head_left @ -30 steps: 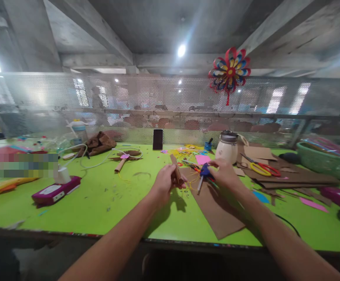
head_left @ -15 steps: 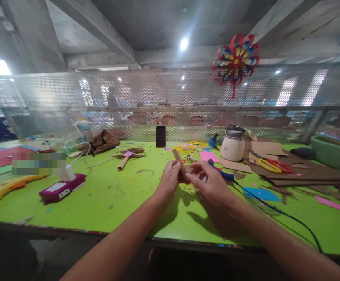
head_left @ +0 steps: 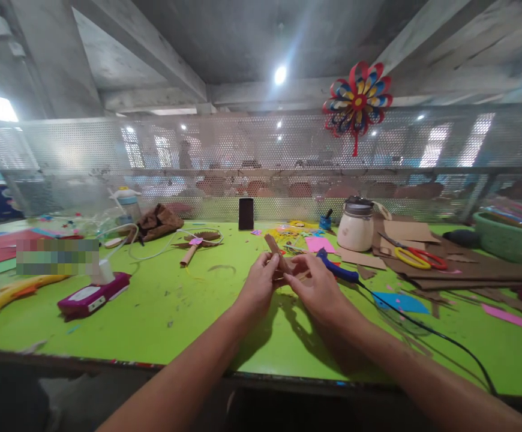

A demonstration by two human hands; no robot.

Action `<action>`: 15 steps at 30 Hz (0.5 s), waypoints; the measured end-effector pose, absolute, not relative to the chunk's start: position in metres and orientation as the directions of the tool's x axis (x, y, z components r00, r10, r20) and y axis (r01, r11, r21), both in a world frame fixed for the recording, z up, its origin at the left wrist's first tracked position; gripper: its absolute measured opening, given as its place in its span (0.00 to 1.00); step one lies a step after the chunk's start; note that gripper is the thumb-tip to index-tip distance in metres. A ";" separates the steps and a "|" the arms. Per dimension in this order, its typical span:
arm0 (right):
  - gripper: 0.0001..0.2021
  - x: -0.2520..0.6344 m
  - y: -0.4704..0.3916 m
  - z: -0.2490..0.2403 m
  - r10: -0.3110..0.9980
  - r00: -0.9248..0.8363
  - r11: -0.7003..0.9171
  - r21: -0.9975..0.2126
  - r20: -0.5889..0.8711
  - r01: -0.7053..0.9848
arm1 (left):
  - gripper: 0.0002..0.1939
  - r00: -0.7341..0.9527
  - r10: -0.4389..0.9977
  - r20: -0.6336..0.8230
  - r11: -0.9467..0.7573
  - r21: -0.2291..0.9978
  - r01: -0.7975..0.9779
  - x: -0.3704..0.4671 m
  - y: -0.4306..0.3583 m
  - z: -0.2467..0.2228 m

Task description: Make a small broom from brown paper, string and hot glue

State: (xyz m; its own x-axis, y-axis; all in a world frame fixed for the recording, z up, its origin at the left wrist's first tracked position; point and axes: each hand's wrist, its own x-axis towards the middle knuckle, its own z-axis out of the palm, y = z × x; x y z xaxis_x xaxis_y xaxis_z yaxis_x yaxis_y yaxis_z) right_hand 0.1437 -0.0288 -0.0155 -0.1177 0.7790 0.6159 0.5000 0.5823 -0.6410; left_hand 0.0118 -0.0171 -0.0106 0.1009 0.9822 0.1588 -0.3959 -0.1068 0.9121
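Between my two hands is a folded strip of brown cardboard [head_left: 279,254], held tilted above the green table [head_left: 166,324]. My left hand [head_left: 260,281] pinches it from the left, thumb on top. The fingers of my right hand [head_left: 315,285] close on its lower right side, and the fingertips partly hide it. A blue glue gun [head_left: 339,270] lies just beyond my right hand, its black cord running toward the table's front edge. Farther left lies a brown cardboard flower shape [head_left: 200,240] with a rolled stem and a pink piece on it.
Scissors [head_left: 416,258] rest on brown cardboard sheets at the right, near a cream jar [head_left: 355,225] and a green basket [head_left: 508,237]. At left are a purple power strip [head_left: 93,295] and a yellow glue gun [head_left: 18,295]. A phone [head_left: 245,214] stands at the back; paper scraps are scattered.
My right fingers have drawn in closer around the cardboard strip, and the strip has shifted slightly. The view has tipped up a little; the other things on the table stay put.
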 end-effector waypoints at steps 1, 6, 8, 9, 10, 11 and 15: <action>0.11 0.144 -0.028 -0.017 0.780 -0.107 0.578 -0.645 0.616 0.500 | 0.09 0.093 0.983 0.157 -0.108 0.910 -0.401 0.011 -0.017 -0.010; 0.14 0.143 -0.028 -0.019 0.818 -0.087 0.535 -0.697 0.568 0.477 | 0.09 0.080 0.986 0.150 -0.103 0.901 -0.421 0.011 -0.022 -0.006; 0.14 0.143 -0.027 -0.020 0.826 -0.089 0.530 -0.713 0.557 0.458 | 0.09 0.082 0.987 0.141 -0.091 0.892 -0.442 0.010 -0.024 -0.004; 0.15 0.144 -0.027 -0.020 0.828 -0.092 0.530 -0.719 0.553 0.450 | 0.09 0.081 0.987 0.139 -0.087 0.887 -0.453 0.010 -0.025 -0.004; 0.15 0.144 -0.026 -0.021 0.830 -0.091 0.529 -0.723 0.551 0.444 | 0.09 0.081 0.987 0.138 -0.085 0.881 -0.465 0.010 -0.026 -0.004; 0.15 0.145 -0.025 -0.022 0.830 -0.090 0.529 -0.726 0.551 0.440 | 0.08 0.081 0.987 0.139 -0.084 0.876 -0.476 0.010 -0.026 -0.003; 0.17 0.148 -0.020 -0.029 0.825 -0.117 0.543 -0.719 0.552 0.433 | 0.06 0.094 0.985 0.146 -0.076 0.850 -0.522 0.011 -0.025 -0.004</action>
State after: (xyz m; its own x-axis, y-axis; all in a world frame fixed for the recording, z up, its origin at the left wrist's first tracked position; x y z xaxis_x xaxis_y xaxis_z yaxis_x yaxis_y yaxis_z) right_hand 0.1481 -0.0203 -0.0292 -0.1174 0.8253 0.5524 0.4328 0.5432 -0.7195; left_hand 0.0107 -0.0252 -0.0038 0.0936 0.9849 0.1458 -0.5216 -0.0763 0.8498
